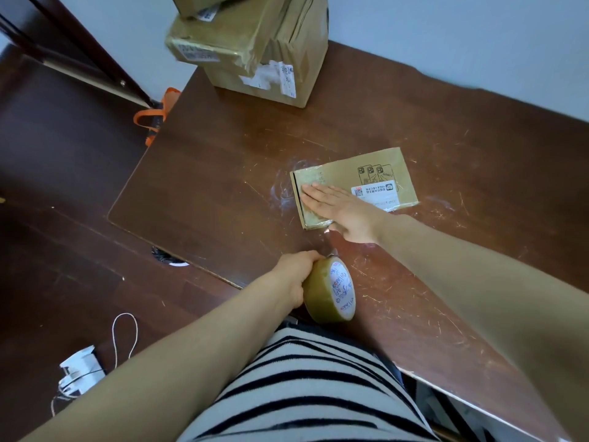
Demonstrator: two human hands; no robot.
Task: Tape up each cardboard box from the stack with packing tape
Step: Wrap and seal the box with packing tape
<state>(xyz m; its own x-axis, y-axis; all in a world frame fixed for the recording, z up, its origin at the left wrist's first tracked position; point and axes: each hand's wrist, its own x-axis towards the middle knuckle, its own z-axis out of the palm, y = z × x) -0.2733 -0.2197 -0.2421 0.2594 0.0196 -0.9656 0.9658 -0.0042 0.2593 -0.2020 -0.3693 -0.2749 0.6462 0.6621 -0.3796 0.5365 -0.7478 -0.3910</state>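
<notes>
**One box under the tape, the stack waiting**

On the floor at far left lie a white cord [125, 333] and a small white packet [79, 371]. An orange strap [158, 113] hangs by the corner of the table [223, 186].

At the back of the table stands the stack [264, 59]: at least three boxes, piled unevenly, with old labels and glossy patches on them. Whether any of these has its fresh tape I cannot tell. By their place, well apart from the hands, I judge they are yet to be done.

Near the front edge the left hand [296, 275] grips the roll [331, 291], fingers curled round its rim, the roll on edge. A thin shiny strip seems to run from it up to the near corner of the box [382, 173], so the tape looks uncut.

That box is flat and lies alone in the middle of the table. The right hand [344, 208] is open, fingers straight, pressing down on the box's left end, where the surface shines as though tape covers it. The right end, with its printed label, shows bare card.

So the job looks early: one strip is being smoothed on this box. Cutting it and taping the stack remain.
</notes>
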